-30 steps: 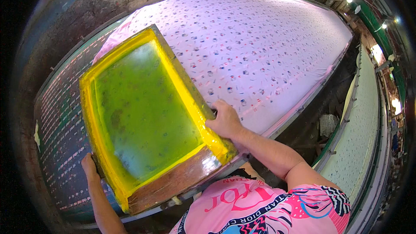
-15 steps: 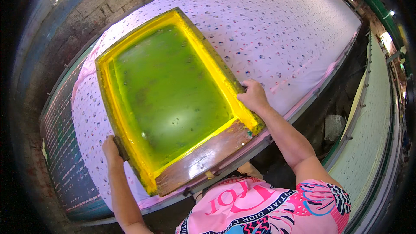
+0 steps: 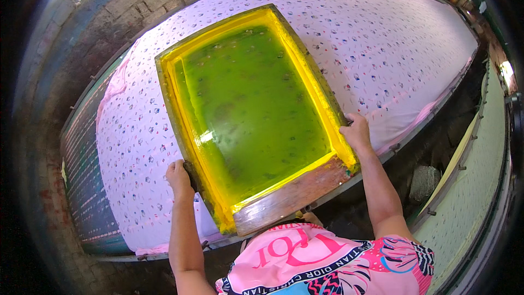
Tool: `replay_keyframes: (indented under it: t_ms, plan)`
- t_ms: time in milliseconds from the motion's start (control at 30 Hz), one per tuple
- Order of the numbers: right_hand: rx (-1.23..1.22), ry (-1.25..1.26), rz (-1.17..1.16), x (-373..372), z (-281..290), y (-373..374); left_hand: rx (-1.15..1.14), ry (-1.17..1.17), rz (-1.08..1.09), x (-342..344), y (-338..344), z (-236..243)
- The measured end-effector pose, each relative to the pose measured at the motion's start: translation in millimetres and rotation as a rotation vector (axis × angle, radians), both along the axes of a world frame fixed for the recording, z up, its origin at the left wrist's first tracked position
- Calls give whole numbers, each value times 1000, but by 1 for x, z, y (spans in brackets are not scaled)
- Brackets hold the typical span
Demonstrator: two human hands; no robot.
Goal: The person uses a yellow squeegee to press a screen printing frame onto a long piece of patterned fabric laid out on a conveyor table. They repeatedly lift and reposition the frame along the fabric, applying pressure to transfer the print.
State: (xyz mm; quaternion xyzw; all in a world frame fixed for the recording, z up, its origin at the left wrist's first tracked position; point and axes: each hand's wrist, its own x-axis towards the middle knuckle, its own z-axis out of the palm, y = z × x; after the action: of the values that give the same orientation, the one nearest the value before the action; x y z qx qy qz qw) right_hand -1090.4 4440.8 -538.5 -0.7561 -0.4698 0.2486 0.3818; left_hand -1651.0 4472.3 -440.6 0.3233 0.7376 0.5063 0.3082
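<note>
A large screen printing frame (image 3: 256, 109) lies between my hands, tilted in view, with a green mesh and yellow-coated inner edges. Its near end is a brown, wood-like strip (image 3: 292, 194). My left hand (image 3: 179, 179) grips the frame's left side at a dark piece near its lower part. On the right side, my right hand (image 3: 357, 131) is closed round the edge, near the lower corner. Below the frame spreads a pale pink fabric (image 3: 393, 49) printed with small dark, blue and red motifs; the frame covers part of it.
The fabric lies on a long table whose edge (image 3: 393, 150) has small metal stops. To the right stands another long table with pale green printed fabric (image 3: 469, 186). A greyish bundle (image 3: 424, 183) sits between them. A brick wall (image 3: 125, 11) runs along the far left.
Both hands and the frame have shifted to the right in view. More of the printed fabric shows left of the frame. The grip of both hands stays the same.
</note>
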Motion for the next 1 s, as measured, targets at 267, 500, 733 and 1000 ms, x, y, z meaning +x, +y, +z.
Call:
replay_keyframes:
  t_ms: [267,500,733,1000]
  plan:
    - [169,-299,157,0,7,-18,-39,53,-15,16,1,-2]
    - [297,-313,1169,-92,79,-109,-106,89,-59,0,14,-28]
    - [411,-540,1048,-149,97,-111,-72,306,-82,-8,16,-48]
    - [48,-626,1093,-185,115,-96,-4,380,-82,3,12,-37]
